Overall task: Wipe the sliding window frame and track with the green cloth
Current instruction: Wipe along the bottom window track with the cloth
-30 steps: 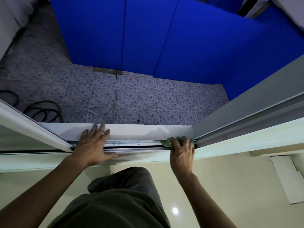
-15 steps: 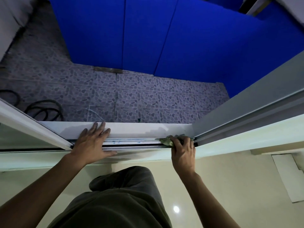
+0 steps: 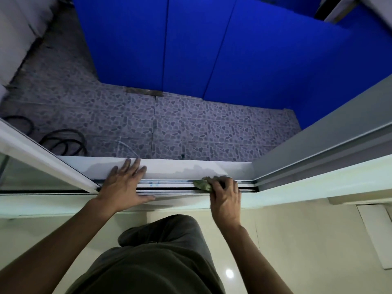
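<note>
— pressing down into the track [image 3: 174, 186], is the right hand [image 3: 226, 196] holding the green cloth [image 3: 203, 184]?

— yes, the right hand is curling its fingers [image 3: 218, 184] over the cloth and closing on it. the cloth is sitting bunched in the groove of the track, poking out at the left of the fingertips, so most of it is lying under and just left of that hand.

— and where along the window frame [image 3: 191, 166] is that?

— toward the right end of the bottom rail, near the grey upright [image 3: 318, 132] of the frame, but not touching it as far as the view is showing.

— what is the left hand [image 3: 124, 184] doing?

— it is lying flat and spread wide, holding nothing, with its fingers reaching onto the white sill and its thumb resting on the inner edge. it is sitting just beside the white sliding sash [image 3: 42, 151] on the left, well apart from the cloth.

— anything marking the track between the hands?

— small blue specks are showing on the rail near the left hand. beyond the frame, a pebble-patterned floor [image 3: 191, 128], blue panels [image 3: 212, 45] and a coiled black hose [image 3: 63, 141] are lying below.
</note>
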